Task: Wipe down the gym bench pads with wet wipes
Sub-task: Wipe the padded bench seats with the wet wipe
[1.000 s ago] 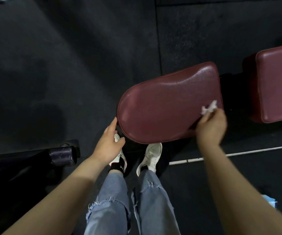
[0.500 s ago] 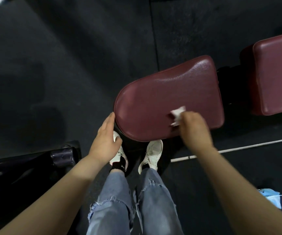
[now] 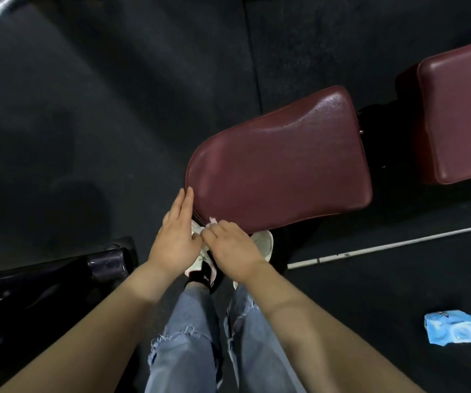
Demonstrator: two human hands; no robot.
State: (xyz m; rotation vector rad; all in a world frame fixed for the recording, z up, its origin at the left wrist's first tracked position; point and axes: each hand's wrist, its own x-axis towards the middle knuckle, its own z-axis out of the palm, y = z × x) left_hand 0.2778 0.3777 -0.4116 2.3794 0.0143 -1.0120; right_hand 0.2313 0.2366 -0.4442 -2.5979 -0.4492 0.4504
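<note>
A dark red seat pad (image 3: 279,168) of the gym bench lies in front of me, its surface shiny in places. A second red pad (image 3: 461,109) stands to its right, past a dark gap. My right hand (image 3: 233,248) holds a small white wet wipe (image 3: 211,222) at the seat pad's near left edge; only a corner of the wipe shows above my fingers. My left hand (image 3: 176,234) rests with straight fingers against the pad's rounded left edge, right beside my right hand.
A blue wet wipes packet (image 3: 451,327) lies on the black rubber floor at the lower right. A white rod (image 3: 390,246) lies on the floor right of my feet. A black machine part (image 3: 58,282) sits at the lower left. My legs and white shoes are under the pad's edge.
My right hand has swept the wipe leftward along the pad's near side, from its right part to the left corner. My left hand has stayed at the left edge.
</note>
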